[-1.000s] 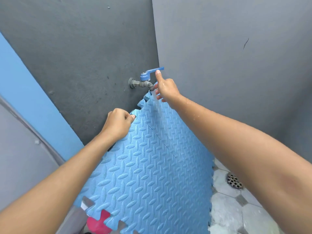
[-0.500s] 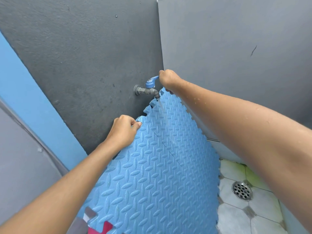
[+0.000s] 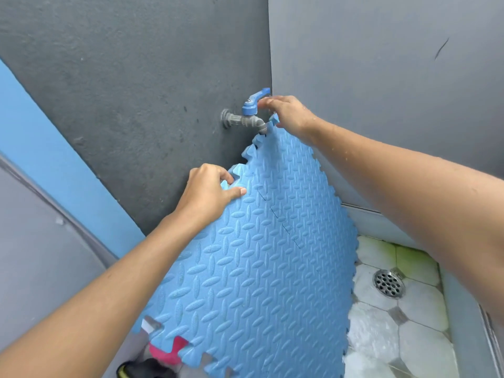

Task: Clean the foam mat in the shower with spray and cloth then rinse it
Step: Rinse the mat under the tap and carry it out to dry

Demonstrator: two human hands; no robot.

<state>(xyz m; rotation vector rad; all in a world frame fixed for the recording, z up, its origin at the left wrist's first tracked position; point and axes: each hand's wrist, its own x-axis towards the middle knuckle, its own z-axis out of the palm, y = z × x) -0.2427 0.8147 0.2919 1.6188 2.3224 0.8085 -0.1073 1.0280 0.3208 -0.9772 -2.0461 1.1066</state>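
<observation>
The blue foam mat point(image 3: 253, 268), with a raised diamond pattern and jigsaw edges, stands tilted against the dark wall under the tap point(image 3: 245, 120). My left hand point(image 3: 210, 195) pinches its upper left edge, thumb on the front face. My right hand point(image 3: 289, 115) is at the mat's top corner beside the tap, fingers apart, fingertips touching the base of the blue lever handle point(image 3: 256, 95). That handle points up and to the right. I see no water stream from the spout. No spray bottle or cloth is in view.
The wet tiled shower floor point(image 3: 409, 317) with a round metal drain point(image 3: 388, 283) lies at lower right. Grey walls meet in a corner right behind the tap. A pink object point(image 3: 169, 353) and a dark one point(image 3: 147, 369) show below the mat's lower edge.
Half a second ago my right hand was closed on the tap handle; now its fingers have opened and the handle points right again. My left hand keeps its grip on the mat.
</observation>
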